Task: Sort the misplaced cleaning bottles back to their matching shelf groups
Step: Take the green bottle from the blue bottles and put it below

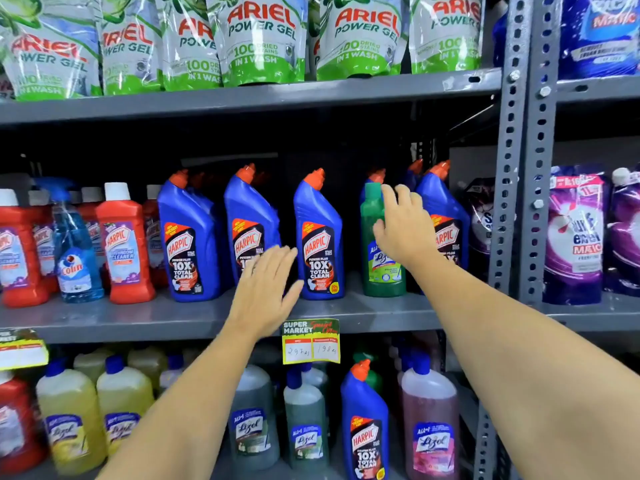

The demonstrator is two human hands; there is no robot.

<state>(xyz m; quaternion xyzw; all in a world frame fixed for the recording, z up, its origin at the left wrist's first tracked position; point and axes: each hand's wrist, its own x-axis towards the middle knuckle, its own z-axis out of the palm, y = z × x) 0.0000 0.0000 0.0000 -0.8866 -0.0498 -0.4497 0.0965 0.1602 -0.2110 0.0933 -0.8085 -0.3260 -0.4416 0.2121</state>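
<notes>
Right hand gripping green Lizol bottle among blue Harpic bottles on middle shelf; left hand open flat, empty.

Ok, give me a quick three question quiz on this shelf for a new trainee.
1. True or false: the right hand is on the green bottle among the blue Harpic bottles.
2. Which stray stands among the red bottles? A) Colin spray B) Ariel pouch C) Lizol bottle
3. Fill in: on the bottom shelf, a blue ___ bottle stands among the Lizol bottles.

Key: 1 true; 2 A, the Colin spray; 3 Harpic.
</notes>
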